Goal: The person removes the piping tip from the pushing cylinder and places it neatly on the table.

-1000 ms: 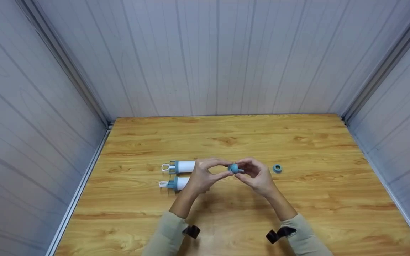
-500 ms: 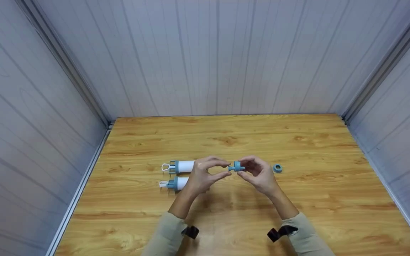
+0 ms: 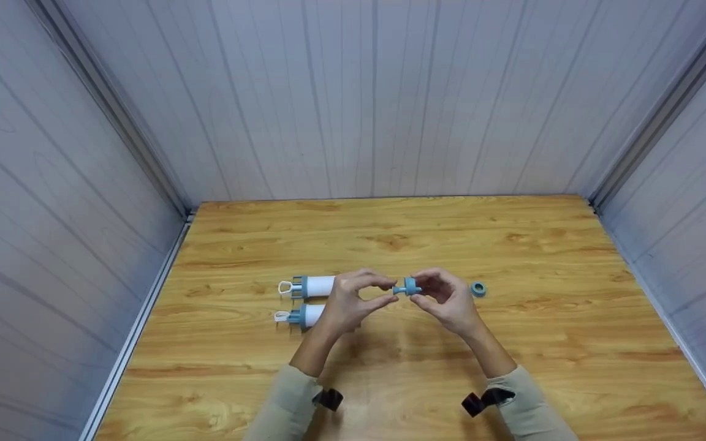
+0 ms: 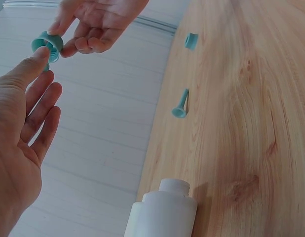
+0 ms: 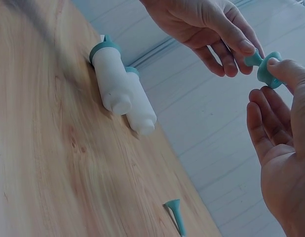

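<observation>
In the head view my left hand (image 3: 348,306) pinches the flared end of a teal funnel-shaped nozzle (image 3: 397,290) between thumb and index finger. My right hand (image 3: 449,304) grips a teal threaded cap (image 3: 410,286) by its side. The nozzle's narrow part runs into the cap, and both are held up off the table. In the left wrist view the cap's threaded inside (image 4: 54,52) faces the left thumb. From the right wrist view, the nozzle's flared end (image 5: 251,59) sticks out of the cap towards the left fingertips. Both hands' other fingers are loosely bent.
Two white bottles (image 3: 320,286) (image 3: 314,315) with teal collars and white loops lie at left, partly behind the left hand. A teal ring (image 3: 478,290) lies at right. Another funnel-shaped nozzle (image 4: 180,104) rests on the wooden table (image 3: 390,239). Panel walls (image 3: 353,122) enclose it.
The cap has shifted slightly right, away from the left fingertips. The nozzle's flared end now shows between them and the cap. Little differs since half a second ago.
</observation>
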### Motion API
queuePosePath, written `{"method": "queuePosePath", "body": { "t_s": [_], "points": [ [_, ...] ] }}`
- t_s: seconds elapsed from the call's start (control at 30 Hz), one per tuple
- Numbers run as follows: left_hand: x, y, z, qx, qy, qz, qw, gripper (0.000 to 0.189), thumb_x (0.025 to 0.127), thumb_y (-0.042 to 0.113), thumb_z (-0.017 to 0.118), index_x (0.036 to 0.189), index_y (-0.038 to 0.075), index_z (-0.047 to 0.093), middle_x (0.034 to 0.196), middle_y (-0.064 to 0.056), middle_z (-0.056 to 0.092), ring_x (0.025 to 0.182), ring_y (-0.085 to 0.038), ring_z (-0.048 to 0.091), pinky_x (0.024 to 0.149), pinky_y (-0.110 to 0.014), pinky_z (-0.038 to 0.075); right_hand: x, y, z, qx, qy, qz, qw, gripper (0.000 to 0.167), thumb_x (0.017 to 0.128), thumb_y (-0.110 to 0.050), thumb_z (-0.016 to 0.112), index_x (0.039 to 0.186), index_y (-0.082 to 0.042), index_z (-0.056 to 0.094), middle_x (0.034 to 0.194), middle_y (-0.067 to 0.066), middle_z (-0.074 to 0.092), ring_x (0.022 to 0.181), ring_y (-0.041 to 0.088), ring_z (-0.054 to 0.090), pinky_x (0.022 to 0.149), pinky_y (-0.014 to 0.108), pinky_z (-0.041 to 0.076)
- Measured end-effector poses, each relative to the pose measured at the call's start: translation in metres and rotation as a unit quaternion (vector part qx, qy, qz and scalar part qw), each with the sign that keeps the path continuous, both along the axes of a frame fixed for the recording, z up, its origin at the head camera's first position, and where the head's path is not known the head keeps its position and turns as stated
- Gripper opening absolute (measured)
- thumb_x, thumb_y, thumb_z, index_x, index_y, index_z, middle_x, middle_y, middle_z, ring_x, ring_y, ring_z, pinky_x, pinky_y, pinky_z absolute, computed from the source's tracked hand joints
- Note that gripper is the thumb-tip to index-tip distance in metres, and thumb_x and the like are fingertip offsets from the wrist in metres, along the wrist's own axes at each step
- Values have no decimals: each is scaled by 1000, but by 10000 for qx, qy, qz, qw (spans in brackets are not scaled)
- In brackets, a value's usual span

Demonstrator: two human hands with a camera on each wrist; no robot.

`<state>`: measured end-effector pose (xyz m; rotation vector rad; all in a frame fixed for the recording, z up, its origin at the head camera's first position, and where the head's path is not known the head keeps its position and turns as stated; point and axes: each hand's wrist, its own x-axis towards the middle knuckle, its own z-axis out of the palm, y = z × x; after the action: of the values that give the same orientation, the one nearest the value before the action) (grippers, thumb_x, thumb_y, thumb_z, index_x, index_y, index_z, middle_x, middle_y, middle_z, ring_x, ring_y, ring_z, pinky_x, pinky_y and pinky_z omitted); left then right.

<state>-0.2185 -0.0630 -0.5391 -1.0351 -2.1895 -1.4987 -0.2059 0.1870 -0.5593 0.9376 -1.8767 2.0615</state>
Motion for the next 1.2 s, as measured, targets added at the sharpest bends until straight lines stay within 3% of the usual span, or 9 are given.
{"method": "queuePosePath", "body": {
  "t_s": [0.13,0.37,0.57,1.2],
  "points": [
    [1,-1,2,-44,-87,32,9999,21,96,12,90,115,5,88,109,-12,86,100,-29,84,92,-43,70,-1,5,-2,-36,1,-2,10000,35,90,29,67,124,27,60,118,-10,79,104,3,77,90,19,65],
    [3,-4,2,-59,-116,137,9998,20,96,11,90,115,7,88,109,-10,87,99,-27,83,90,-35,69,1,17,-2,120,-107,-188,9997,35,91,28,67,126,26,61,118,-10,80,104,3,77,89,18,65],
    [2,-3,1,-108,-212,173,9996,19,96,12,90,114,8,88,109,-9,87,100,-27,83,90,-36,69,1,24,-1,195,-205,-397,9988,35,92,26,68,126,25,62,116,-10,80,103,4,76,87,18,65],
    [3,16,11,-305,-439,188,9984,21,97,18,90,116,10,88,109,-8,86,103,-25,82,95,-37,68,0,53,-5,71,-123,-705,9974,36,89,30,68,124,25,64,114,-8,80,103,4,78,87,17,65]
  ]
}}
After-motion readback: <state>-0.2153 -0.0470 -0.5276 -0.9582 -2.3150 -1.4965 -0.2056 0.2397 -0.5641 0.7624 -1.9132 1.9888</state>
